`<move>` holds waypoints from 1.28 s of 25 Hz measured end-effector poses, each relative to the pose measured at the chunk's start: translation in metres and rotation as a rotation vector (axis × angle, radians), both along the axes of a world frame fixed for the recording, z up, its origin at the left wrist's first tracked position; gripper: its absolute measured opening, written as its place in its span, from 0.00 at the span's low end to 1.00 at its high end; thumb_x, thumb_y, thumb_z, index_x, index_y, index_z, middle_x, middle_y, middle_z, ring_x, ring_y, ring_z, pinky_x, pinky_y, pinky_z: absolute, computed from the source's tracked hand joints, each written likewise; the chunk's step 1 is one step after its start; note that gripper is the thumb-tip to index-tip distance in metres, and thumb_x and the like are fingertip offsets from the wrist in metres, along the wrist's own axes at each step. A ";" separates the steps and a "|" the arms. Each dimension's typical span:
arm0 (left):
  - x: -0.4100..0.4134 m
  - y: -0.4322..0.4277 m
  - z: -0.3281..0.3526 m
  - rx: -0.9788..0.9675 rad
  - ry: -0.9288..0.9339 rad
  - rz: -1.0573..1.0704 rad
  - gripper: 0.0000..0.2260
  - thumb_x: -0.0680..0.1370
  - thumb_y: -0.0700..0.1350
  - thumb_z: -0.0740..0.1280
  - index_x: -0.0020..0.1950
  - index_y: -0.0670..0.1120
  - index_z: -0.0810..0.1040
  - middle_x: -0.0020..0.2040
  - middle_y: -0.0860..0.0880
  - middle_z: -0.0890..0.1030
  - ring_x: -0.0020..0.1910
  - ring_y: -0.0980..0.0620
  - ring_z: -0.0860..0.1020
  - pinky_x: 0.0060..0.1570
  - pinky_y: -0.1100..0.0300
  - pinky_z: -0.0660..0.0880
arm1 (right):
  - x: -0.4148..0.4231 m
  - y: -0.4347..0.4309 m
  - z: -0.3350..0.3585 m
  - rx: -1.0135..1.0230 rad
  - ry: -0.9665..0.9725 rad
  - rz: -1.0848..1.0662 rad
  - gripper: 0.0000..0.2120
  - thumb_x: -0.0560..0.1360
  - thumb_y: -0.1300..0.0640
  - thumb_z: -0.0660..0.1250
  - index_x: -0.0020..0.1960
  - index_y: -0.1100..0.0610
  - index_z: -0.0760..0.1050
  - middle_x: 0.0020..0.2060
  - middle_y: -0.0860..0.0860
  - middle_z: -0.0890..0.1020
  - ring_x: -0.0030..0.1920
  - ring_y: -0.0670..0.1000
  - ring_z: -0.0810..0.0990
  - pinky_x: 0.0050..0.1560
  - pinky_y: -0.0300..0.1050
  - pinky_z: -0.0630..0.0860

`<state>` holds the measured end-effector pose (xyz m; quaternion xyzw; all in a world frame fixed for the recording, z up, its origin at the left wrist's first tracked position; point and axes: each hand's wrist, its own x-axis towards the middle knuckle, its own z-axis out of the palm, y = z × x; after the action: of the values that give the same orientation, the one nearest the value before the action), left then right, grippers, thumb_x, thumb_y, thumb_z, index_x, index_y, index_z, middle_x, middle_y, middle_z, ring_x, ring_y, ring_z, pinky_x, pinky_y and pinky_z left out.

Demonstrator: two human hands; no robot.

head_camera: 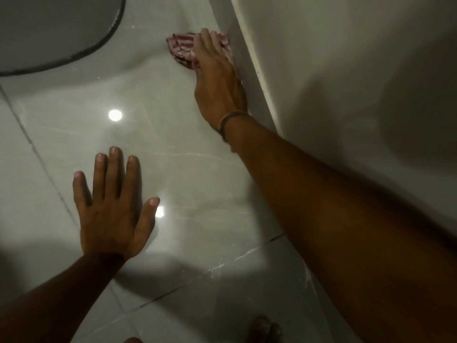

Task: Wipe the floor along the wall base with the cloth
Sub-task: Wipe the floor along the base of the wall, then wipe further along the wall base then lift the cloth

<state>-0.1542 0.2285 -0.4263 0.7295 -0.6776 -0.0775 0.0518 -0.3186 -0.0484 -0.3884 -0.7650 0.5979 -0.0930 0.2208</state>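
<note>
A red-and-white striped cloth [181, 47] lies bunched on the glossy grey tiled floor [173, 149], right against the base of the white wall [249, 60]. My right hand [217, 78] lies flat on top of the cloth, fingers stretched forward and pressing it to the floor beside the wall base. A dark band circles that wrist. My left hand [113, 204] rests palm down on the floor nearer to me, fingers spread, holding nothing.
The white wall [346, 70] runs along the right side. A large rounded grey object with a dark rim [59, 28] sits at the upper left. Tile joints cross the floor. Toes [265, 329] show at the bottom edge.
</note>
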 end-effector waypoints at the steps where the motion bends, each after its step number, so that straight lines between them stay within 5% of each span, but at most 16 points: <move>1: 0.001 0.000 -0.001 0.001 -0.001 0.002 0.39 0.85 0.65 0.49 0.91 0.45 0.51 0.92 0.39 0.53 0.91 0.37 0.52 0.87 0.33 0.47 | -0.007 0.008 0.001 0.009 -0.013 0.009 0.28 0.82 0.71 0.59 0.81 0.62 0.59 0.82 0.58 0.62 0.83 0.56 0.57 0.84 0.48 0.52; 12: -0.002 0.000 0.001 0.001 -0.001 0.042 0.37 0.85 0.64 0.52 0.90 0.45 0.58 0.91 0.39 0.56 0.91 0.37 0.54 0.87 0.42 0.39 | -0.159 0.266 -0.004 -0.049 0.048 -0.067 0.23 0.85 0.64 0.58 0.79 0.64 0.64 0.79 0.60 0.68 0.82 0.58 0.61 0.82 0.55 0.60; 17: -0.005 -0.001 0.028 0.181 0.115 0.062 0.37 0.86 0.64 0.51 0.91 0.47 0.51 0.92 0.41 0.49 0.92 0.40 0.47 0.87 0.40 0.36 | -0.202 0.344 0.020 0.127 0.013 -0.134 0.22 0.83 0.66 0.61 0.76 0.65 0.69 0.77 0.57 0.69 0.80 0.59 0.66 0.81 0.53 0.63; 23: -0.037 0.058 0.176 0.343 0.171 0.121 0.38 0.87 0.64 0.47 0.89 0.41 0.59 0.90 0.40 0.58 0.89 0.35 0.57 0.85 0.32 0.55 | -0.220 0.353 0.158 0.666 -0.204 -0.376 0.25 0.83 0.72 0.57 0.64 0.48 0.83 0.66 0.40 0.81 0.71 0.46 0.77 0.75 0.35 0.68; 25: -0.043 0.069 0.238 0.405 0.220 0.134 0.40 0.86 0.68 0.40 0.90 0.44 0.54 0.91 0.44 0.52 0.91 0.39 0.52 0.88 0.37 0.50 | -0.200 0.341 0.219 0.667 -0.214 -0.385 0.21 0.84 0.68 0.60 0.62 0.46 0.83 0.61 0.38 0.84 0.66 0.43 0.81 0.67 0.27 0.70; 28: -0.034 0.050 0.316 0.368 0.210 0.210 0.37 0.86 0.67 0.41 0.90 0.47 0.52 0.91 0.48 0.51 0.91 0.42 0.51 0.87 0.44 0.45 | -0.143 0.287 0.305 0.546 -0.261 -0.417 0.16 0.83 0.65 0.65 0.59 0.44 0.80 0.59 0.51 0.87 0.56 0.42 0.84 0.57 0.26 0.74; 32: 0.006 -0.026 0.410 0.256 0.218 0.295 0.35 0.86 0.67 0.39 0.90 0.51 0.43 0.91 0.50 0.43 0.90 0.47 0.40 0.88 0.47 0.38 | -0.035 0.169 0.412 0.496 -0.392 -0.116 0.18 0.86 0.60 0.58 0.68 0.44 0.77 0.64 0.39 0.84 0.65 0.41 0.81 0.70 0.39 0.74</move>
<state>-0.1479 0.2024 -0.0160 0.8087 -0.5385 -0.2328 0.0428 -0.3533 0.1208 0.0238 -0.6198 0.5911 -0.1026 0.5060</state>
